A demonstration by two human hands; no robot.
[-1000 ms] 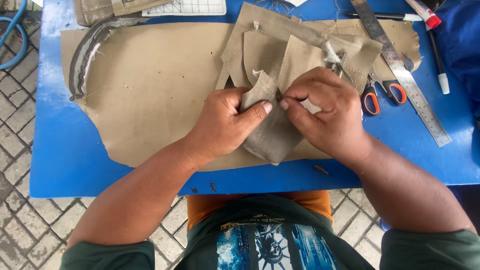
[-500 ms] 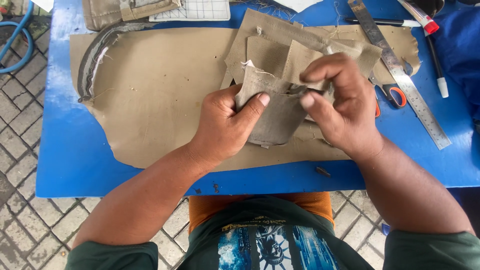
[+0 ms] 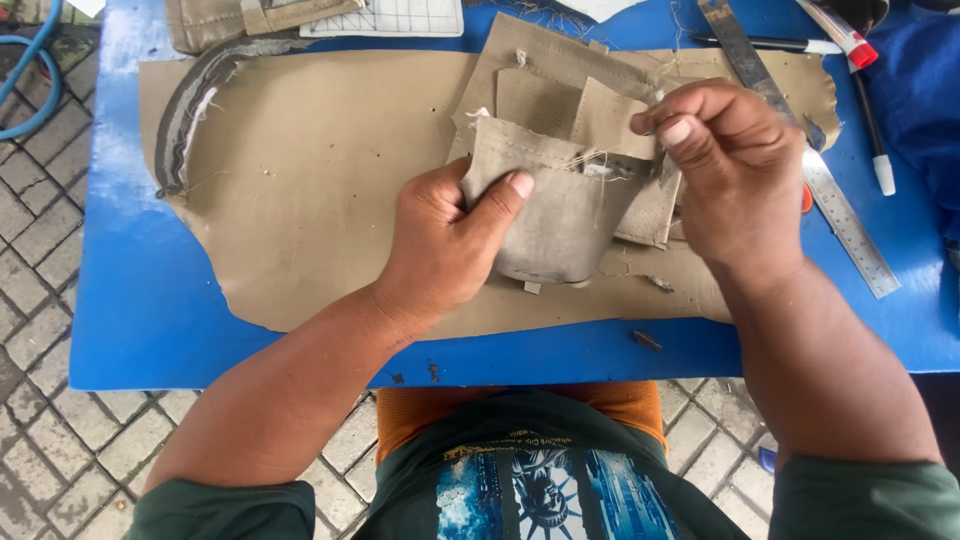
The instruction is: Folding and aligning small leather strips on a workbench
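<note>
Gripping a small tan fabric piece (image 3: 560,215) just above the blue table (image 3: 140,300), the left hand (image 3: 445,245) is clamping it between thumb and curled fingers, the thumb lying across its front at about 11 o'clock. The piece is sitting near the middle of the view, its stitched upper edge fraying into loose threads. The right hand (image 3: 735,175), at 3 o'clock from the piece, is pinching thumb and forefinger together at that frayed edge; what it is pinching is too fine to make out, possibly a thread. The fingers of the left hand are hiding behind the fabric.

Behind the piece, at 12 o'clock, several more tan cut pieces (image 3: 580,95) are overlapping, and all are lying on a large tan sheet (image 3: 320,180) spread over the table. At 2 o'clock a steel ruler (image 3: 850,230) is running diagonally, its top end cut off by the frame edge. Orange-handled scissors (image 3: 805,198) are almost wholly hidden under the right hand. Pens (image 3: 880,150) are lying at the far right. At 10 o'clock a grey curved strip (image 3: 185,120) is edging the sheet. A dark scrap (image 3: 645,340) is resting near the table's front edge.
</note>
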